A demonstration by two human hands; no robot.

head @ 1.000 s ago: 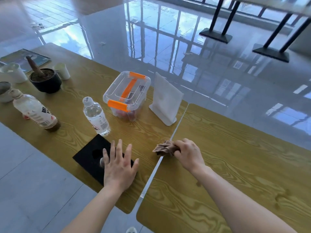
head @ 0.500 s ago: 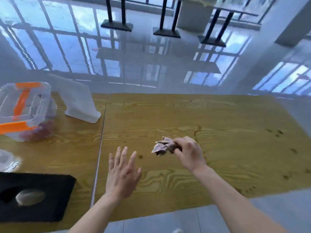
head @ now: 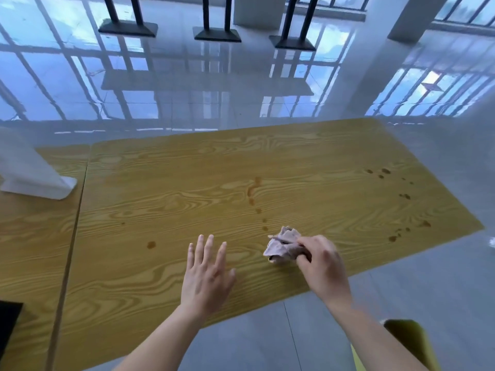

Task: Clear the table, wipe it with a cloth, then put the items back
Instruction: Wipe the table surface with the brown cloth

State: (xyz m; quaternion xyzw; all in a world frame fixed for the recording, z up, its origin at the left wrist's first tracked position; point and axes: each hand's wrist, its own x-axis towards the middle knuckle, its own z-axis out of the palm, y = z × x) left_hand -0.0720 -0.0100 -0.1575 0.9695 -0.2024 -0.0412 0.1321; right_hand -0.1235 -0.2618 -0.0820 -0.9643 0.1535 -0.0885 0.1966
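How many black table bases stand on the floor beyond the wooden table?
3: left base at upper left, middle base at top centre, right base near the white pillar. Others may lie outside the frame.

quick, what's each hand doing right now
left hand: open, fingers spread, holding nothing
right hand: gripping the crumpled cloth

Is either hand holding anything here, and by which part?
The right hand grips the crumpled cloth by its right side, the bunched rest sticking out leftward. The left hand holds nothing, fingers spread.
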